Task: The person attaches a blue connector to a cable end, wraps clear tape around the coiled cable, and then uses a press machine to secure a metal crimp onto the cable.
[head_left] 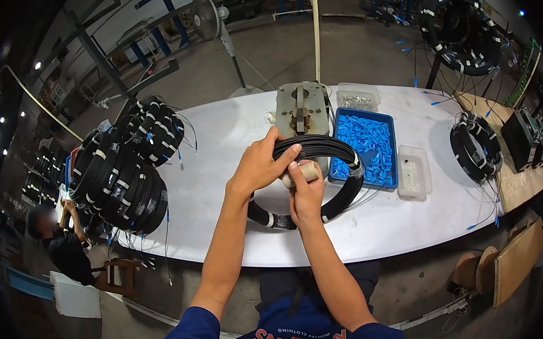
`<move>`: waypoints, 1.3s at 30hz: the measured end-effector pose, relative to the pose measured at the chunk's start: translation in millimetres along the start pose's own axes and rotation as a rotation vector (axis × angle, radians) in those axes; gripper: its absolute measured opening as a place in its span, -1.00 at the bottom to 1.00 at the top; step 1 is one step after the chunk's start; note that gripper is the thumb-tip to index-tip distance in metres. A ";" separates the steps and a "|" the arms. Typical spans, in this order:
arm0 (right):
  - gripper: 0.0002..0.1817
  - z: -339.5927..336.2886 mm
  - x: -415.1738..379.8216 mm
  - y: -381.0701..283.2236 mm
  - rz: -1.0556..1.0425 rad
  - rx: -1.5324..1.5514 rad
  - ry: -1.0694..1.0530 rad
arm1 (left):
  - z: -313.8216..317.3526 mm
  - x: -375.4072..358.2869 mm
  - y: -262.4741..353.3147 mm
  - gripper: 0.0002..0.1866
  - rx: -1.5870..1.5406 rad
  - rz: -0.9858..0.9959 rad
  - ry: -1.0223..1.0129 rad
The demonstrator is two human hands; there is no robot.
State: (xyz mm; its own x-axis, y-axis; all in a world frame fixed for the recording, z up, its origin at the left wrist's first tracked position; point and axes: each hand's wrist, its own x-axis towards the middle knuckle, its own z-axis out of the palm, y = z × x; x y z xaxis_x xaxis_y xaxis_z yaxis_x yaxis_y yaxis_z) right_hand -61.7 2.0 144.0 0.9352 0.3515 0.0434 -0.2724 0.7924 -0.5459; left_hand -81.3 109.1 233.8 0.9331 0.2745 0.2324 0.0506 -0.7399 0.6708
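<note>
A coil of black cable is tilted up over the white table in front of me, bound at places with whitish tape. My left hand is closed around the coil's upper left part, thumb across the strands. Inside the ring, my right hand grips a roll of beige tape just below the upper strands. Both thumbs are close together. Beyond the coil stands a metal press-like device, its lower part hidden by the coil.
A blue tray of small blue connectors lies right of the coil, near clear plastic boxes. Stacked cable coils fill the table's left end. Another coil lies right. A person sits far left.
</note>
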 end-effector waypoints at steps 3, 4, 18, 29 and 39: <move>-0.76 0.0 -0.8 -2.6 0.082 0.043 0.007 | -1.4 -1.8 4.1 -0.58 -0.047 -0.049 -0.040; -0.76 -0.6 0.6 -3.8 0.087 0.039 0.010 | -1.6 -1.3 3.4 -0.58 -0.051 -0.055 -0.042; -0.47 -78.8 43.3 -6.6 0.268 -0.270 -0.472 | -3.6 -30.4 13.8 -0.60 -0.243 0.022 -0.093; -0.63 -48.7 68.5 -53.6 0.070 -0.503 -0.711 | -5.4 -44.4 9.0 -0.46 -0.138 0.199 -0.079; -0.56 -45.2 57.5 -46.4 0.207 -0.245 -0.596 | -14.2 -48.1 17.7 -0.34 -0.061 0.100 -0.133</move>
State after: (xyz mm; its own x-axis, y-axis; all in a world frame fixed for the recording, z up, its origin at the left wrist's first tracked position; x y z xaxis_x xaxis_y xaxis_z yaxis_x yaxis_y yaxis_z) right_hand 14.9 -37.1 134.1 0.5650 0.7549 0.3332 -0.3077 0.5674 -0.7638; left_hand -130.4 91.6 244.5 0.9715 0.1144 0.2076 -0.0630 -0.7197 0.6914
